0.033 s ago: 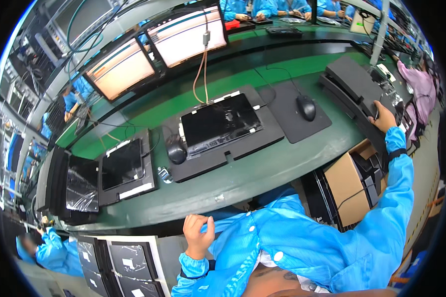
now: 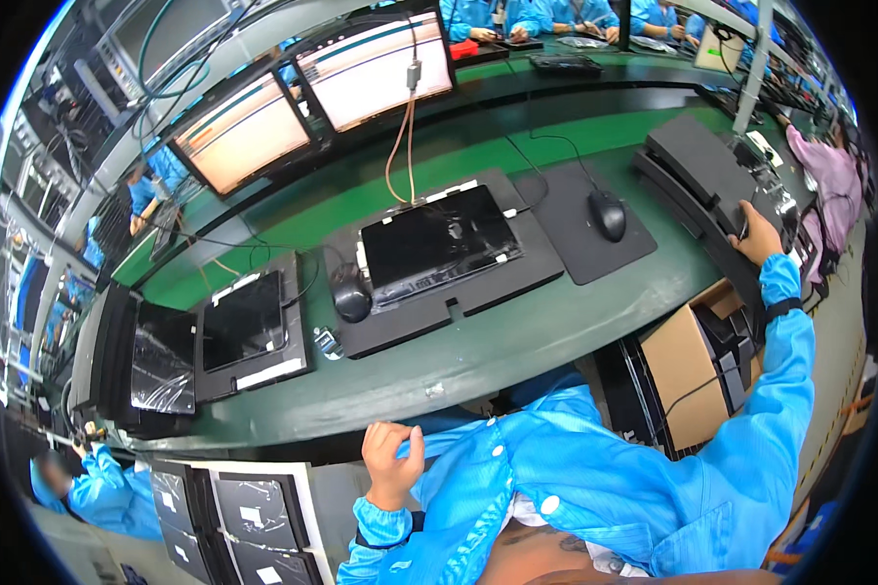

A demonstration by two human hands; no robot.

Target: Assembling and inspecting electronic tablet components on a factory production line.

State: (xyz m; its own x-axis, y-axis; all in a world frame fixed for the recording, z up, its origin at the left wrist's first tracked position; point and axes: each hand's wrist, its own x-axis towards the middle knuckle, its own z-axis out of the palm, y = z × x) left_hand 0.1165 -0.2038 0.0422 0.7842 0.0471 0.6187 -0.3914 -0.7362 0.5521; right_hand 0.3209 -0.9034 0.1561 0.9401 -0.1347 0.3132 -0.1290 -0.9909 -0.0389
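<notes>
My right hand (image 2: 759, 237) is stretched out to the far right. Its curled fingers grip the near edge of a black foam tray (image 2: 698, 161), one of a stack at the right end of the bench. My left hand (image 2: 392, 466) hovers before the bench's front edge, fingers loosely bent, thumb apart, nothing in it. Mid-bench, a dark screen panel (image 2: 439, 244) with white tape tabs lies on a black foam pad (image 2: 546, 263), a cable joined to its top edge. Farther left rests a second dark panel (image 2: 244, 327) on its own pad.
One black mouse (image 2: 608, 214) sits on a mouse pad (image 2: 585, 258), another mouse (image 2: 349, 292) beside the middle panel. Two lit monitors (image 2: 376, 68) stand behind. A cardboard box (image 2: 688, 375) is below the bench at right. Film-wrapped panels (image 2: 254, 512) lie lower left. Other people work around the bench.
</notes>
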